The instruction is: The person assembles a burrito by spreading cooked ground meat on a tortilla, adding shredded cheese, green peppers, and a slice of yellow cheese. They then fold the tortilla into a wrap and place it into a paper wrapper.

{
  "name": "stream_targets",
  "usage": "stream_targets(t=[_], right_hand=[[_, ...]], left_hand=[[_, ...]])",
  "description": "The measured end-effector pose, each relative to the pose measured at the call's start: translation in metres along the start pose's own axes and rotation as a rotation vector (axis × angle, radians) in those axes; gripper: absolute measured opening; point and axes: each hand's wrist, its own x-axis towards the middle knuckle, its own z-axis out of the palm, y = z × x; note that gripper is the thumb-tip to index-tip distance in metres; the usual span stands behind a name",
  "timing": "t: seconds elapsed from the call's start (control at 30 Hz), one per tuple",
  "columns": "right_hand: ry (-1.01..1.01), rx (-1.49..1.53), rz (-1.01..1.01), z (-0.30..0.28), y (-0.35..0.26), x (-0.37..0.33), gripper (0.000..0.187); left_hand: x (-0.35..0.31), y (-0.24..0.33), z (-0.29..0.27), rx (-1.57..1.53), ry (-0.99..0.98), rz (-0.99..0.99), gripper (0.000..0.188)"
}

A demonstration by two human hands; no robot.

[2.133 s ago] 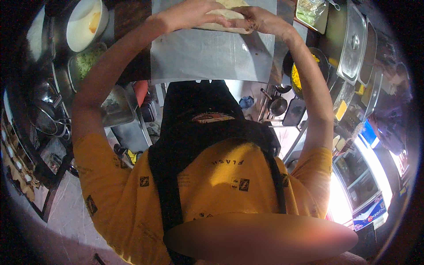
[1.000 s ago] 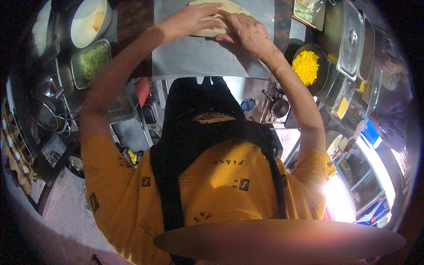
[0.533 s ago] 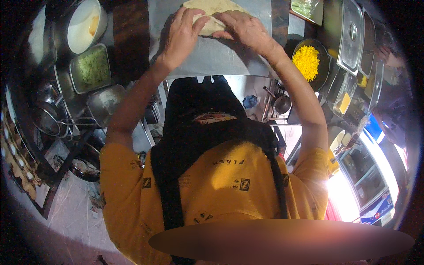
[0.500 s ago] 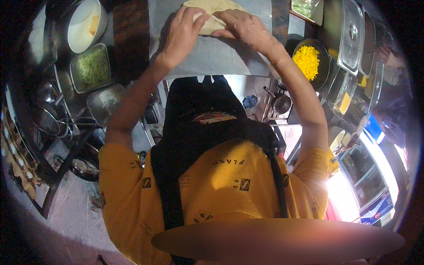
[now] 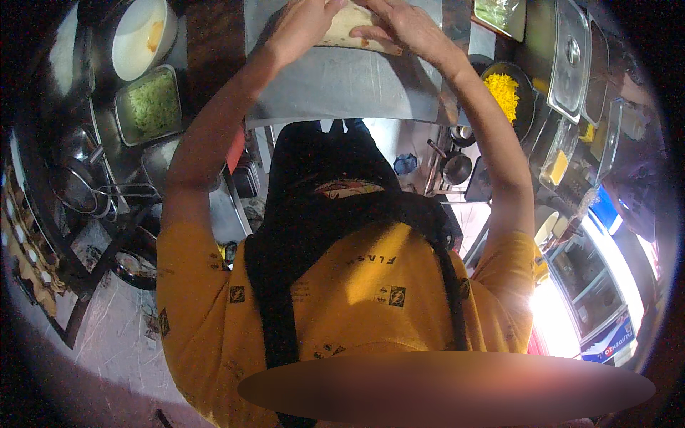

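Observation:
A pale flatbread wrap, speckled with brown spots, lies partly rolled on the grey metal worktop at the top of the view. On its left side my left hand grips the flatbread, its fingertips cut off by the upper edge. My right hand is closed over the right part, with the thumb lying along the near side of the roll. Any filling is hidden by the bread and my hands.
At left stand a white bowl and a metal tray of shredded green vegetable. On the right are a pan of yellow shreds, a steel lid and a container with a yellow block. Small pans sit below the worktop.
Both hands have moved farther away, toward the upper edge. The flatbread, a rounded fold before, now shows a longer, straighter near edge; my right thumb lies along it.

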Motion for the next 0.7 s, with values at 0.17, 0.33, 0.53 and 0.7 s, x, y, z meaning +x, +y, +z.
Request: stream_targets(t=[0.17,0.33,0.53,0.7], right_hand=[[0.035,-0.269,0.02,-0.001,-0.034,-0.008,0.071],[0.007,-0.255,0.036,0.004,-0.033,-0.009,0.074],[-0.014,-0.186,0.02,0.001,-0.028,-0.008,0.073],[0.005,-0.196,-0.013,0.006,-0.022,-0.01,0.073]], left_hand=[[0.005,-0.005,0.002,-0.001,-0.032,0.04,0.037],[0.007,-0.012,0.008,0.297,-0.098,0.174,0.033],[-0.02,-0.007,0.005,0.307,0.054,0.421,0.051],[-0.031,-0.009,-0.001,0.435,0.208,0.6,0.058]])
